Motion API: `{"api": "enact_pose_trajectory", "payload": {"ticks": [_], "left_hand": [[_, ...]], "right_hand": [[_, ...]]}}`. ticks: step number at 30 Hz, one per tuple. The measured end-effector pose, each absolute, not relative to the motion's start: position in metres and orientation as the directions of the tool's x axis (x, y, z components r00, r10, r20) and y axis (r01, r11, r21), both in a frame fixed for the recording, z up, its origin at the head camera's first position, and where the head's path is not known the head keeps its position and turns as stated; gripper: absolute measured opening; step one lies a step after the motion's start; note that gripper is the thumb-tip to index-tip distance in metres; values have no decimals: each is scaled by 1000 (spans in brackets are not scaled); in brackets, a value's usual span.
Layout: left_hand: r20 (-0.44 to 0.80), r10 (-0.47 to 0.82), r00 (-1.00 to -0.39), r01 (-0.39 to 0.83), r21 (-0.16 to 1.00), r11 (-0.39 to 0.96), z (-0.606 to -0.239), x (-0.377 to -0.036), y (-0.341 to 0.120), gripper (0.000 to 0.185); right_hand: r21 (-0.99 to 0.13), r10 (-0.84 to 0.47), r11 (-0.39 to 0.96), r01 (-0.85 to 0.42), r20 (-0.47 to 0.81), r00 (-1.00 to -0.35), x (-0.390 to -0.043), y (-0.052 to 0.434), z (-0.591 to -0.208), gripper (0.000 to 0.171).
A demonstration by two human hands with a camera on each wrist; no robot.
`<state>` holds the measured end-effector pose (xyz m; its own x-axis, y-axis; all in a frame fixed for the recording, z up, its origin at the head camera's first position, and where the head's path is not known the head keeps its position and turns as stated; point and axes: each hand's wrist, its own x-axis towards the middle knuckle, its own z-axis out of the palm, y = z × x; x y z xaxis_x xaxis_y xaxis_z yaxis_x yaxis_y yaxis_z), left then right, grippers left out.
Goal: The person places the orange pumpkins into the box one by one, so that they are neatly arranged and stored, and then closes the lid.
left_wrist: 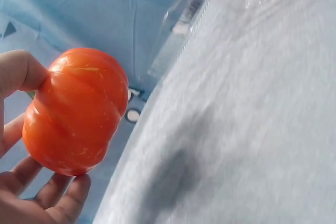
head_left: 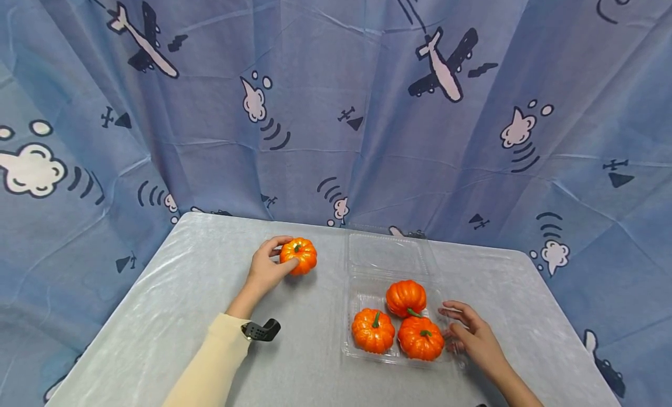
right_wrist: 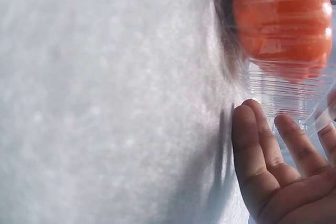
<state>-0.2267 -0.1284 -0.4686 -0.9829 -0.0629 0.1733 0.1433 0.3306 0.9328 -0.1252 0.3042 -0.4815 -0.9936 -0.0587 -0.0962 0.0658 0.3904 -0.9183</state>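
Observation:
My left hand (head_left: 269, 271) grips a small orange toy pumpkin (head_left: 298, 256) between thumb and fingers, held above the table, as the left wrist view also shows. To its right stands a clear plastic clamshell box (head_left: 343, 337) with its lid (head_left: 385, 253) folded back. Inside the box sit a pumpkin at the back (head_left: 406, 298), one at the front left (head_left: 373, 331) and one at the front right (head_left: 421, 339). My right hand (head_left: 475, 337) is beside the box's right wall, fingers extended towards it; whether they touch the plastic I cannot tell. It holds nothing.
A pale cloth covers the table (head_left: 294, 360). Behind the far edge hangs a blue curtain (head_left: 315, 104) printed with planes and clouds. On the left wrist is a black strap with a small device (head_left: 261, 330).

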Motion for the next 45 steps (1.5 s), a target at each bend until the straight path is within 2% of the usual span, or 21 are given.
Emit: {"api": "enact_pose_trajectory", "payload": {"ticks": [19,27,35,45], "left_hand": [[274,71,-959,283,926,250,-446,-213,-79,48],[346,157,-925,377,889,260,-440,-212,-57,48],[392,243,-887,449,856,257,-436,-212,-39,48],[401,355,-844,503,823,266,-436,-208,-28,50]], "right_hand": [[-915,-44,393,94,-120,-992,-124,303,-482,42],[-914,-74,403,44,-81,-994,-125,305,-478,41],[-912,-43,402,81,-107,-993,-125,304,-478,42],[-917,-64,395,63,-95,-993,-125,304,-480,40]]}}
